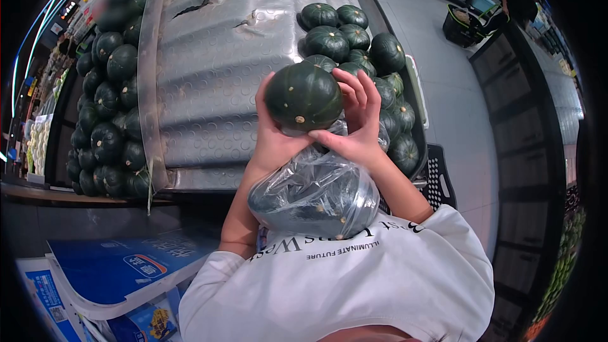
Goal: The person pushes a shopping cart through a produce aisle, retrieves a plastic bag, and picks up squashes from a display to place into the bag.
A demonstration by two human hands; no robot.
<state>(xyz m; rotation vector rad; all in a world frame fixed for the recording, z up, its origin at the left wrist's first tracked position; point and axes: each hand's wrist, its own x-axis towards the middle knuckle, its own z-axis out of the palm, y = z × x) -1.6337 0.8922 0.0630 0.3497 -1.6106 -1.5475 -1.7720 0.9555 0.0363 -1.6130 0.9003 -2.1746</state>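
Observation:
A round dark green squash (304, 96) is held up in front of my chest. My left hand (272, 120) and my right hand (358, 111) press it from both sides; in this view the right one has its fingers curved beside the squash and its thumb underneath. A clear plastic bag (316, 193) with dark green squash inside hangs below my hands, against my shirt. The bag's upper part bunches near my right wrist. Behind my right hand, a pile of similar squash (327, 42) lies on the right side of the display.
A ridged grey mat (202, 82) covers the display middle. More squash (107, 142) is stacked at the left. A blue box (126, 263) stands at lower left, a black crate (437, 174) at right. People and a shopping basket (462, 28) are at upper right.

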